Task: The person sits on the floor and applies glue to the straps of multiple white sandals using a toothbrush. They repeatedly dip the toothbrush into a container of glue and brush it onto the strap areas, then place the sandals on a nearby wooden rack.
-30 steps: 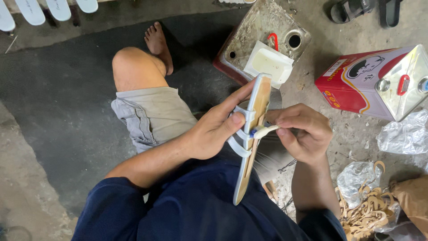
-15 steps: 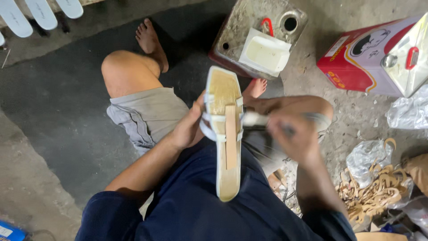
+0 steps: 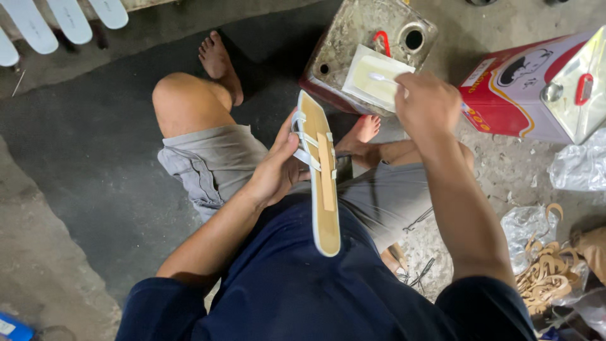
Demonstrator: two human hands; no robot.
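My left hand (image 3: 276, 169) grips a white sandal sole (image 3: 320, 183) with a tan underside and white straps, held up over my lap, heel end toward me. My right hand (image 3: 426, 104) is stretched forward, shut on a small white brush (image 3: 380, 77) whose tip rests in a shallow white tray of pale glue (image 3: 374, 79). That tray sits on top of a dirty metal can (image 3: 353, 38) with a red handle, in front of my feet.
A red and white tin can (image 3: 536, 85) lies to the right. Clear plastic bags (image 3: 577, 167) and a heap of tan cut pieces (image 3: 549, 278) are at the right edge. White soles (image 3: 69, 19) line the top left. A dark mat (image 3: 95, 151) covers the floor.
My right hand left the sandal and reached forward with the brush to the glue tray. My left hand kept the sandal, turned with its tan underside facing up.
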